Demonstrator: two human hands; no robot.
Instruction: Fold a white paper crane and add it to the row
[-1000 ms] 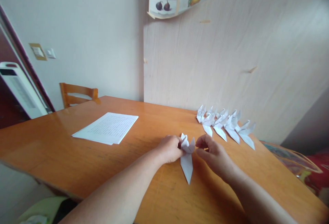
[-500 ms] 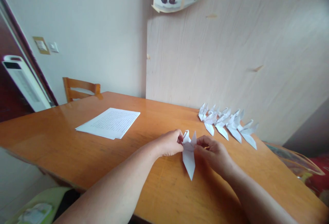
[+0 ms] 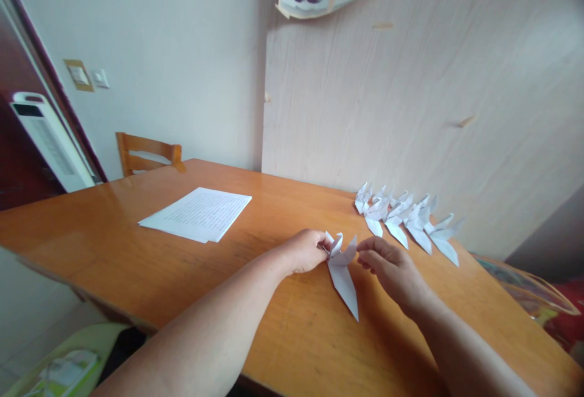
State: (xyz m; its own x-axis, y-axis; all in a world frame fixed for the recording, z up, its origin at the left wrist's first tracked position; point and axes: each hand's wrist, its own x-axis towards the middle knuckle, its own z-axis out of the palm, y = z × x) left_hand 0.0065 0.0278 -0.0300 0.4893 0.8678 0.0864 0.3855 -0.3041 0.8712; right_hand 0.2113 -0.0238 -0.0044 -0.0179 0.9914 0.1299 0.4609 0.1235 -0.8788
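A white folded paper crane (image 3: 345,290) stands at the near middle of the wooden table, its long pointed tail towards me and slanting right. My left hand (image 3: 306,251) pinches its left side, with the fingertips partly hidden by the paper. On the other side, my right hand (image 3: 387,266) has its fingers curled and pressed together at the edge of the right wing, which bends outward. Whether the thumb is behind that wing is hard to see. Several similar paper cranes (image 3: 417,233) stand in rows farther back on the right.
A stack of printed sheets (image 3: 196,214) lies on the left of the wooden table (image 3: 283,202). A wooden chair (image 3: 148,152) stands beyond the far left edge. The table's back right meets a pale panel (image 3: 365,111). A green seat or bin (image 3: 86,342) is below, at lower left.
The paper crane has turned, its tail now pointing more to the right and its right wing bent outward. My right hand has shifted slightly right and up. The view has shifted slightly.
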